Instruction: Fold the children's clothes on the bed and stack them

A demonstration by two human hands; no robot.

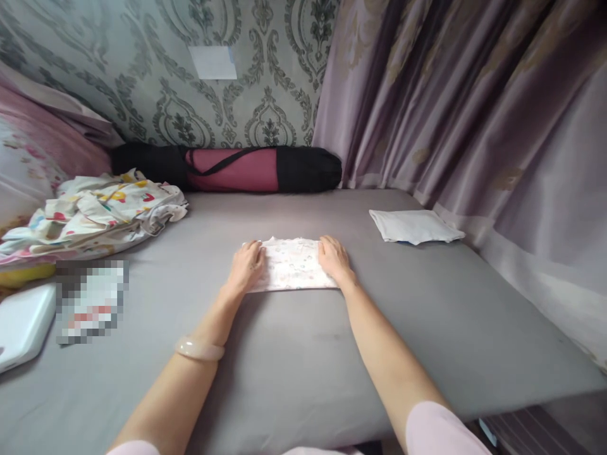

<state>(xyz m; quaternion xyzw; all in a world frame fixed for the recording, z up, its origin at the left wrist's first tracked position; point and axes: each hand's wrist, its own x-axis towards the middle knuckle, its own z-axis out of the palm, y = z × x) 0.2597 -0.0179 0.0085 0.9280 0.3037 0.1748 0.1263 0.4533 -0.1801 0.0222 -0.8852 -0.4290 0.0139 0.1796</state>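
A small folded white cloth with a faint coloured print lies flat on the grey bed sheet in the middle of the view. My left hand rests on its left edge, fingers stretched and lying flat on the fabric. My right hand lies flat on the cloth's right edge in the same way. Neither hand grips anything. A pale bangle sits on my left wrist.
A folded white cloth lies at the right near the curtain. A heap of colourful printed clothes sits at the left. A red and black rolled bag lies along the wall. A white flat object is at the far left.
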